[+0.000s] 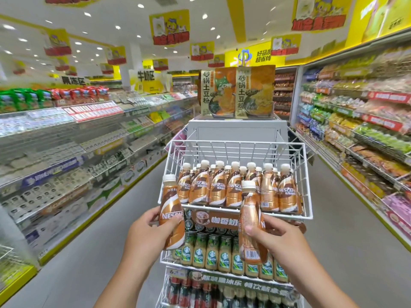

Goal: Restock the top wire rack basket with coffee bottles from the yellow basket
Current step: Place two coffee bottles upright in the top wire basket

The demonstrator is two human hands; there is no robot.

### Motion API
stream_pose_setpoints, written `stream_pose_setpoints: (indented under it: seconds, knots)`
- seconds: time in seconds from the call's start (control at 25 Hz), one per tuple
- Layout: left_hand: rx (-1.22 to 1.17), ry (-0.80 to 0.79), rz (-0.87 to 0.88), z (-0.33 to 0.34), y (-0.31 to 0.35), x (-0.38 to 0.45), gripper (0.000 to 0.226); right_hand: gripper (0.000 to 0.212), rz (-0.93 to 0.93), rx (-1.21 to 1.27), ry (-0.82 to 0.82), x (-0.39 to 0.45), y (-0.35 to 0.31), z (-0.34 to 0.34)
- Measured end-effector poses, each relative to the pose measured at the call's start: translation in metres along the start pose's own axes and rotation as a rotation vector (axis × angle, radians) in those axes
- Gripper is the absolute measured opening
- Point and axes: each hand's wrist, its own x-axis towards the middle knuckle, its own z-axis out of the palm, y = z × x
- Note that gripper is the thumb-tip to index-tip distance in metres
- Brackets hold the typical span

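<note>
The left hand (148, 232) grips a brown-and-copper plastic coffee bottle with a white cap (170, 210), fingers curled round its lower half; the bottle stands nearly upright, cap up, long axis vertical with a slight lean to the right, its printed name facing the camera. The right hand (274, 235) holds a second bottle of the same kind (250, 221), thumb across its front and fingers behind; this one is also cap up, tilted a little to the left, with its barcode side towards the camera. Both bottles are in the air just in front of the white top wire rack basket (308, 210), the left one beside its front left corner, the right one overlapping its front rail.

Inside that basket, rows of matching bottles (219, 187) stand upright and fill the floor from side to side; above their caps the wire walls rise with open room. Below it, a second wire tier carries green-labelled pale bottles (211, 254), and a lower tier holds dark bottles (191, 290). Above the rack sit two orange-and-tan food packets (236, 94).

The rack stands at an aisle end on a grey shop floor (124, 230), with stocked shelving (62, 134) on both sides and open aisle to left and right
</note>
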Motion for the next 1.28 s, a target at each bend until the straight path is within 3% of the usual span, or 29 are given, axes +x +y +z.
stream_pose_setpoints:
  seconds: [0.12, 0.28, 0.48, 0.56, 0.84, 1.28]
  knots:
    - [0.0, -0.044, 0.022, -0.002, -0.007, 0.038, 0.064, 0.086, -0.015, -0.004, 0.016, 0.016, 0.001, 0.023]
    - [-0.021, -0.143, 0.065, -0.007, -0.018, 0.096, 0.068, 0.081, -0.025, -0.053, 0.076, 0.045, -0.001, 0.065]
    - [-0.048, -0.239, 0.089, -0.004, -0.029, 0.157, 0.054, 0.081, 0.0, -0.085, 0.162, 0.076, 0.0, 0.117]
    - [-0.019, -0.264, 0.113, 0.003, -0.03, 0.174, 0.06, 0.081, 0.008, -0.089, 0.187, 0.082, 0.0, 0.13]
    - [0.059, -0.267, 0.184, 0.048, -0.029, 0.208, 0.08, 0.078, -0.007, -0.082, 0.192, 0.1, -0.007, 0.128]
    - [0.345, -0.174, 0.107, 0.086, -0.037, 0.225, 0.083, 0.079, -0.032, -0.119, 0.105, 0.128, 0.0, 0.1]
